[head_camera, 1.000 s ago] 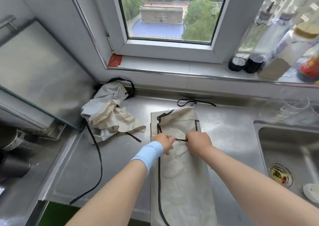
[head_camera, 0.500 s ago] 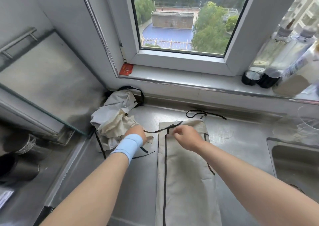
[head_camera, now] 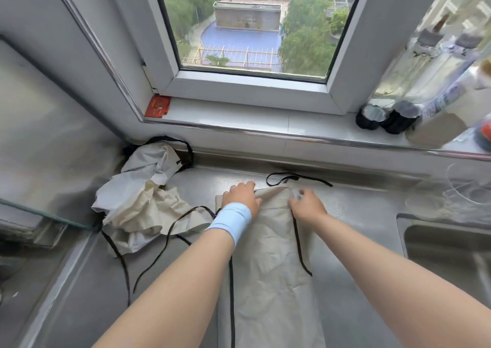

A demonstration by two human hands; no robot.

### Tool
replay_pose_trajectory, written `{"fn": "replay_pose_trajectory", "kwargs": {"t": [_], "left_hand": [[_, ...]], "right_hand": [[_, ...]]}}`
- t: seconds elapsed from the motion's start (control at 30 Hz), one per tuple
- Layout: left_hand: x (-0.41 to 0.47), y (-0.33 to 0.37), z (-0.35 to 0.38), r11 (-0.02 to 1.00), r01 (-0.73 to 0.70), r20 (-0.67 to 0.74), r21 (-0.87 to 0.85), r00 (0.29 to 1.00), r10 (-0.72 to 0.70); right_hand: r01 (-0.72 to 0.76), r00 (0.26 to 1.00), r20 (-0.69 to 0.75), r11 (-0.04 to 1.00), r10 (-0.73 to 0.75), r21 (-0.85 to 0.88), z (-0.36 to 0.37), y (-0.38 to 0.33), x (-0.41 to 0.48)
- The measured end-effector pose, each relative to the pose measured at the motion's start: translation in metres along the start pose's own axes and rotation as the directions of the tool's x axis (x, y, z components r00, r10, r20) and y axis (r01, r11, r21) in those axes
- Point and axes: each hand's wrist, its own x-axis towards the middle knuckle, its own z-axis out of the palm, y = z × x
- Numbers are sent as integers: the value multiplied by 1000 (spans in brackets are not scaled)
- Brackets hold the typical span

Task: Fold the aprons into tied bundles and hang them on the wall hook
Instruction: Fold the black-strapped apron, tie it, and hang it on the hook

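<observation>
The fingers of the left hand [head_camera: 242, 197] lie flat and close together on the top left corner of the folded apron [head_camera: 268, 254]; they press the cloth down and grip nothing. The fingers of the right hand [head_camera: 305, 204] are bent over the top right corner of the same apron. They are blurred, so I cannot tell whether they pinch the cloth edge or only rest on it. A light blue wristband [head_camera: 230, 223] sits on the left wrist.

The folded apron is a long narrow beige strip. It lies on the steel counter [head_camera: 353, 241] and runs from the hands toward the lower edge of the view. Black ties [head_camera: 299, 238] run along both of its long sides, and a black neck loop [head_camera: 289, 177] lies on the counter just behind its top end.

To the left, near the wall corner, a second apron [head_camera: 140, 201] lies crumpled in a heap. Its black straps [head_camera: 159, 244] trail over the counter, and one of them reaches close to the left wrist.

On the right, a sink [head_camera: 451, 244] is set into the counter. Behind the counter is a window sill [head_camera: 239, 111] with dark-bottomed bottles [head_camera: 393, 114] at its right end and a small red card [head_camera: 157, 106] at its left end.
</observation>
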Motion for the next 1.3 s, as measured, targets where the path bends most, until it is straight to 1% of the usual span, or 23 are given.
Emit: {"fn": "replay_pose_trajectory", "kwargs": {"t": [0.13, 0.17, 0.23, 0.3, 0.37, 0.43, 0.47, 0.53, 0.6, 0.67, 0.7, 0.77, 0.8, 0.83, 0.87, 0.93, 0.97, 1.03, 1.07, 1.1, 1.13, 1.2, 1.3], "left_hand": [[26, -21, 7, 995, 29, 103, -96, 994, -19], [30, -26, 8, 995, 48, 147, -91, 989, -34], [36, -33, 7, 997, 82, 182, 8, 980, -82], [36, -29, 6, 985, 67, 64, 158, 995, -78], [34, -13, 8, 981, -20, -92, 193, 995, 39], [34, 10, 11, 985, -121, -152, 119, 979, 139], [35, 20, 12, 990, -131, -162, 46, 977, 137], [39, 33, 9, 987, -59, -148, -146, 988, 37], [46, 34, 3, 968, 43, -77, -248, 995, -64], [51, 29, 0, 941, 82, 4, -330, 996, -85], [53, 27, -1, 907, 83, 30, -412, 997, -78], [54, 26, -2, 839, 72, 26, -540, 997, -69], [53, 26, -2, 854, 42, -30, -519, 997, -68], [49, 25, 2, 900, -6, -130, -436, 990, -56], [44, 23, 9, 945, -60, -253, -323, 967, -25], [29, 15, 26, 974, -160, -431, -160, 899, 77], [20, 10, 35, 974, -196, -451, -111, 884, 126], [9, -7, 53, 974, -224, -387, -6, 899, 205], [5, -18, 61, 975, -215, -319, 60, 921, 223], [2, -29, 69, 971, -198, -252, 137, 941, 227], [0, -40, 74, 963, -178, -194, 203, 957, 217], [-4, -58, 81, 962, -121, -115, 244, 982, 152], [-15, -72, 89, 955, -92, -47, 282, 993, 109]], "right_hand": [[58, 995, 79, 994, -65, 91, 6, 7, 11], [62, 993, 97, 992, -73, 114, 6, 8, 12], [73, 989, 118, 989, -88, 128, 6, 6, 12], [94, 990, 91, 989, -104, 113, 8, 2, 13], [106, 991, 68, 982, -118, 158, 11, -5, 14], [90, 991, 73, 960, -113, 264, 13, -12, 13], [105, 988, 79, 950, -133, 294, 14, -15, 14], [170, 975, 89, 937, -206, 304, 14, -18, 14], [198, 964, 101, 918, -245, 343, 14, -17, 13], [191, 964, 104, 907, -246, 376, 12, -15, 11], [193, 966, 96, 914, -242, 356, 13, -13, 11], [202, 970, 64, 927, -233, 315, 13, -13, 10], [202, 974, 39, 934, -223, 295, 14, -13, 9], [204, 976, 16, 944, -216, 259, 15, -15, 6], [215, 976, -25, 962, -214, 167, 18, -15, 3], [318, 930, -155, 940, -334, -122, 26, -8, 0], [395, 865, -220, 882, -451, -255, 30, -5, -4], [533, 719, -237, 737, -653, -416, 38, -2, -7], [591, 677, -166, 665, -717, -457, 42, -2, -8], [630, 671, -60, 612, -739, -479, 46, -2, -7], [649, 687, 51, 580, -725, -493, 48, -3, -6], [630, 756, 242, 578, -608, -518, 49, -5, -2], [584, 806, 334, 563, -489, -584, 47, -4, 7]]}}
